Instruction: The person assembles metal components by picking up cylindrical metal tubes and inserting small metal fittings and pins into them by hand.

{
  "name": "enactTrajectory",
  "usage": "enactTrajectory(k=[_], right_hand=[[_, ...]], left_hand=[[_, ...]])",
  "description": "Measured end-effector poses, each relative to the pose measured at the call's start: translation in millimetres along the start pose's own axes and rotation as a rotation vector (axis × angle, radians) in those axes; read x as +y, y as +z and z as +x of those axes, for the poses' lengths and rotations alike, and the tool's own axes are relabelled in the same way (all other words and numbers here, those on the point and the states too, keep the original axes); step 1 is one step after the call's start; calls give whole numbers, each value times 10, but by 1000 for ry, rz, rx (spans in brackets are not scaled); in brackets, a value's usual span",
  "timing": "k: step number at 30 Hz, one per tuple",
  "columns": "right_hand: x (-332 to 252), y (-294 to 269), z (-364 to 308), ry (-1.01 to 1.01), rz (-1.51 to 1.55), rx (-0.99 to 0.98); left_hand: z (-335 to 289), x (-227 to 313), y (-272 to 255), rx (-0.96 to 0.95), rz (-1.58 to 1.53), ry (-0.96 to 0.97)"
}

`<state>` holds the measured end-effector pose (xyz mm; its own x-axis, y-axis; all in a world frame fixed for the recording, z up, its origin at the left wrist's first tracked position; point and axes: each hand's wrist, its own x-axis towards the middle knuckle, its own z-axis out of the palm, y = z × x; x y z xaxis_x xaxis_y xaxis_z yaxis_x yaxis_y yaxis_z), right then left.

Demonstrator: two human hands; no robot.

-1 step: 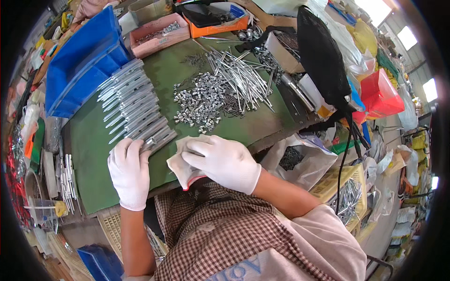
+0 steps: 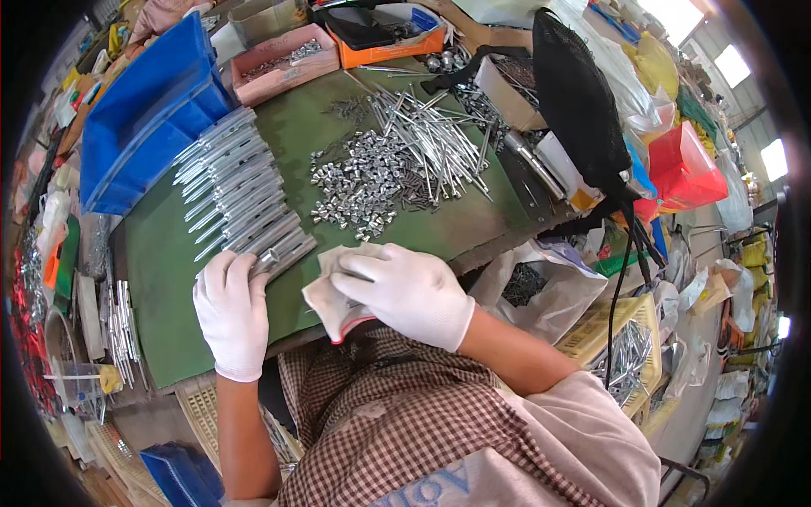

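Note:
On the green work mat (image 2: 338, 253) lies a row of several silver metal tubes (image 2: 245, 182), side by side, with thin pointed rods sticking out of their left ends. My left hand (image 2: 232, 308), in a white knitted glove, has its fingers curled over the nearest metal tube (image 2: 269, 258), whose end shows past the fingertips. My gloved right hand (image 2: 410, 291) grips a folded off-white cloth (image 2: 328, 300) with a red edge, at the mat's near edge. The cloth hides most of that hand's fingertips. Beyond it are a heap of small metal fittings (image 2: 359, 182) and a pile of thin rods (image 2: 443, 156).
A blue bin (image 2: 152, 118) stands at the far left. Behind the mat sit a pink tray (image 2: 283, 72) and an orange box (image 2: 393, 52) of parts. A black mesh-covered object (image 2: 579, 101) rises at right. Below it are an open white bag (image 2: 541, 308) and a yellow crate (image 2: 646, 363).

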<state>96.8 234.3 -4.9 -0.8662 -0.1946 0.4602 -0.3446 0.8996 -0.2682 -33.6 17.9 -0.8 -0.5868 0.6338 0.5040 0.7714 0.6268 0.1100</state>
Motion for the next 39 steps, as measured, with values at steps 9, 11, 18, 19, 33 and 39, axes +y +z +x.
enactTrajectory(k=[9,11,18,19,33,39], right_hand=[[139,-340,-532,205,-100,116],[232,-446,-643,276,-123,124],[801,-799,-765,604,-427,471],[890,-854,-635,633,-527,490],[-229,-313,-53,958,1072,-202],[-209,-190,-107,837,1046,-5]], left_hand=[[-75,-161,-13,128,11,18],[-114,-211,-40,89,-27,-69],[-21,-104,-316,75,-250,-178],[31,-14,-366,7,-238,-161],[84,578,-427,-347,-312,73],[5,533,-388,-351,-464,-15]])
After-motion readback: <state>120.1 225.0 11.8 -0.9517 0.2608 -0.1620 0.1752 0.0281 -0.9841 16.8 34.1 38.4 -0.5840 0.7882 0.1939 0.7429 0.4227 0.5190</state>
